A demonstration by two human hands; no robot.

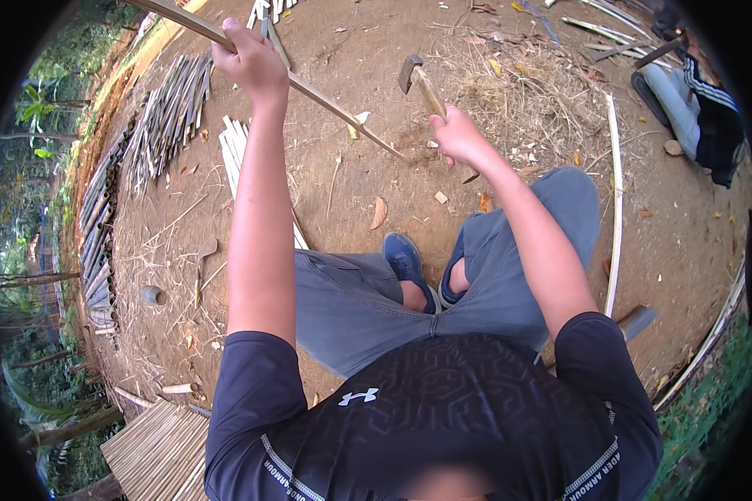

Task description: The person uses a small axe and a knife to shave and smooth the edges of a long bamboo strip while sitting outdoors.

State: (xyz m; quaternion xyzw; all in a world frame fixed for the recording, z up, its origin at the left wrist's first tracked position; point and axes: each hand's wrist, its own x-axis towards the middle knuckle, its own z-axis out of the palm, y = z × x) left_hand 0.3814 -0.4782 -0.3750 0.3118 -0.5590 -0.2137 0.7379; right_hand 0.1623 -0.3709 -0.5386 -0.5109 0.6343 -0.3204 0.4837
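Note:
My left hand [255, 71] is raised at the upper left, its fingers wrapped round a long, thin bamboo strip [334, 108]. The strip slopes down to the right, and its lower end is at or close to the dirt in front of my feet. To the right, my right hand [458, 138] grips a tool by its pale wooden handle [429, 90]. Its dark metal head [409, 73] points up and away from me; whether it is a hammer or a hatchet I cannot tell. The tool and the strip are apart.
Bundled thin sticks [171, 108] lie at the left, with pale strips [234, 150] nearer. Dry straw [526, 92] covers ground beyond my right hand. A long pale strip [616, 192] runs along my right. Another person [698, 117] is at the upper right. A slatted mat [154, 451] lies lower left.

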